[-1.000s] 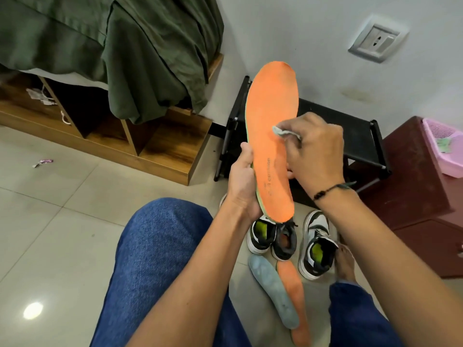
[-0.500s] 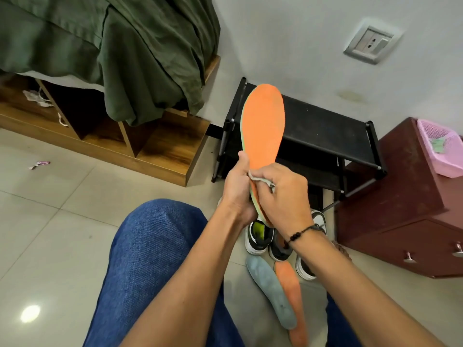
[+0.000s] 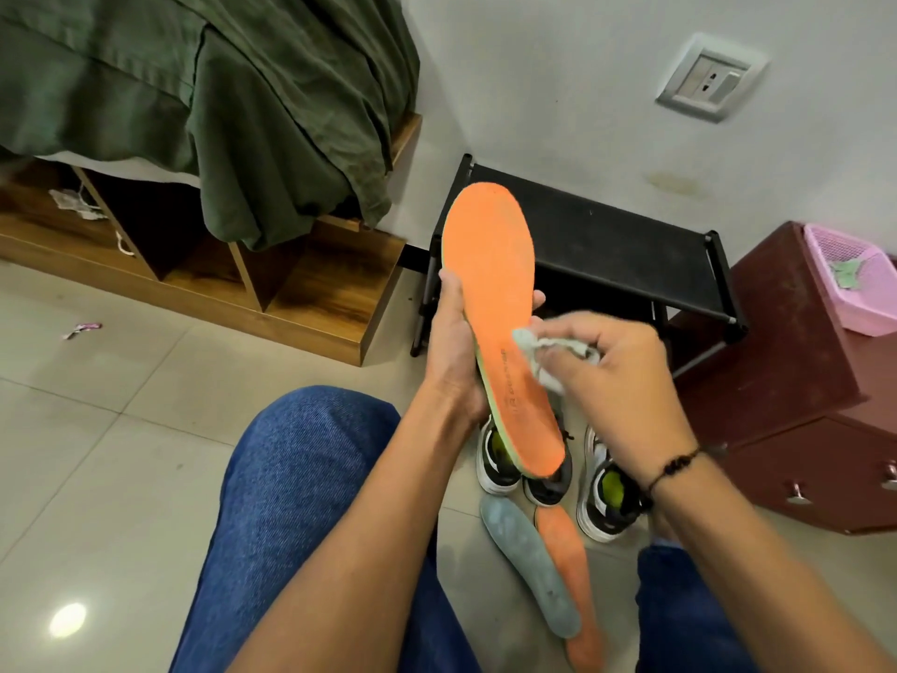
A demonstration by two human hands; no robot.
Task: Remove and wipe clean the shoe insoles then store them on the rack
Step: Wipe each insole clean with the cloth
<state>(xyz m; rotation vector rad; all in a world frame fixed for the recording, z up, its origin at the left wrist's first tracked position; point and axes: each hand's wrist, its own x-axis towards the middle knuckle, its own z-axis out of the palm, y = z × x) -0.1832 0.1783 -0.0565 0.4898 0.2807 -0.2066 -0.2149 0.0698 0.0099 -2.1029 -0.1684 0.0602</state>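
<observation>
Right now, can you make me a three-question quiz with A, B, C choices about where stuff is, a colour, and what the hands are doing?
1. Where does the grey insole lie?
A. on the black shoe rack
B. on the floor by the sneakers
C. in the pink basket

2. What colour is the insole being held?
A. orange
B. blue
C. white

3. What is the right hand doing?
A. hanging idle
B. pointing
C. gripping a wipe

Answers: 1 B, it lies on the tiles below the shoes. 2 A, its face is orange in the left hand. 3 C, fingers curl round the wipe against the insole.
</observation>
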